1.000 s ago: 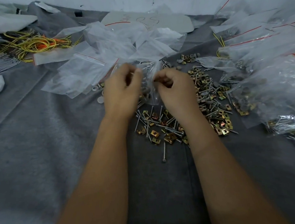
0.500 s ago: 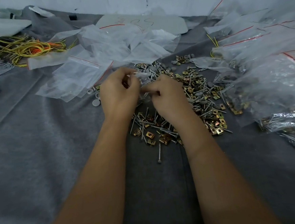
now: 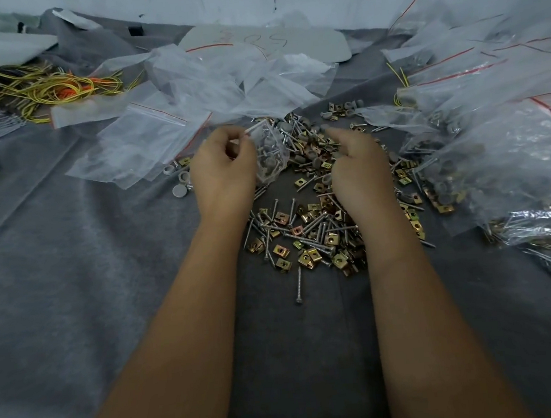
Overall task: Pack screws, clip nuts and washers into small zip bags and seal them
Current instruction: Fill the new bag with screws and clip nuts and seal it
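Bag, small and clear, is hanging from the left hand, which is pinching its top edge between thumb and fingertips; the bag body is sitting just right of that hand, touching the pile below. Its long axis is running roughly top to bottom in the head view, mouth pointing up and away from the person, closed end pointing down toward the bench. Grey washers and screw shanks are showing through the film. Whether the zip strip is pressed closed cannot be told.

Right hand is hovering over the loose pile, apart from the bag, fingers loosely curled downward; nothing is visibly held in it. The two hands are standing apart, with the bag between them and nearer the left one.

Screws in the pile are lying in mixed directions among brass clip nuts; one stray screw is lying nearest the person, its long axis running toward and away. Judged from this layout, the right hand is the nearer one for picking further parts, and the bag mouth is facing away from it.

Empty bags are lying beyond the left hand; filled bags are piling up at the right.
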The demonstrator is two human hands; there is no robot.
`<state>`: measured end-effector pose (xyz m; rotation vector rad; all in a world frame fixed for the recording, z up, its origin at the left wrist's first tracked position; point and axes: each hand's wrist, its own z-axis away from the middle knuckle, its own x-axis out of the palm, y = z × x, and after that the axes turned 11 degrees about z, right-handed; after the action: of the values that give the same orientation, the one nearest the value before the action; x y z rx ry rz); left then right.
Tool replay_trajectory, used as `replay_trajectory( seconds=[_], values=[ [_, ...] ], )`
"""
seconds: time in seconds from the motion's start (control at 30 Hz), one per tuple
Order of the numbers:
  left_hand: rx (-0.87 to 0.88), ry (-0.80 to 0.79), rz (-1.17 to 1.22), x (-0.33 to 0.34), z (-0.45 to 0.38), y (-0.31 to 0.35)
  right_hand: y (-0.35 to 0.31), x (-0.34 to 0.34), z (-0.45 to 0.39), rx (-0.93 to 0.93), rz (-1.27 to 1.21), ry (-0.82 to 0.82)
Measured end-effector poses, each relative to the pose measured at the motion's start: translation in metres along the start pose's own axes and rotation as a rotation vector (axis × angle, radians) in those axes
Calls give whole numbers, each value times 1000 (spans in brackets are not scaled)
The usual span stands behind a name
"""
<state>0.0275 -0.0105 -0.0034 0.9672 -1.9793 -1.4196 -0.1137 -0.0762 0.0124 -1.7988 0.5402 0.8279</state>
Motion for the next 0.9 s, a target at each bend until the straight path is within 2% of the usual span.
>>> replay_trajectory(
  seconds=[0.13,0.2,0.37,0.53,0.8,0.9],
  values=[
    [-37,-73,-60,3,1,-4,1,10,2,-221,450,-183],
    [-53,-75,-42,3,0,-4,3,14,1,-249,563,-199],
    [-56,-78,16,4,1,-4,-2,13,1,-246,453,-55],
    [-21,-107,54,3,2,-4,-7,12,3,-236,421,-40],
    [2,-75,-75,4,1,-7,-6,11,5,-220,506,7],
    [26,-85,-141,4,1,-6,-8,10,6,-211,386,109]
  ],
)
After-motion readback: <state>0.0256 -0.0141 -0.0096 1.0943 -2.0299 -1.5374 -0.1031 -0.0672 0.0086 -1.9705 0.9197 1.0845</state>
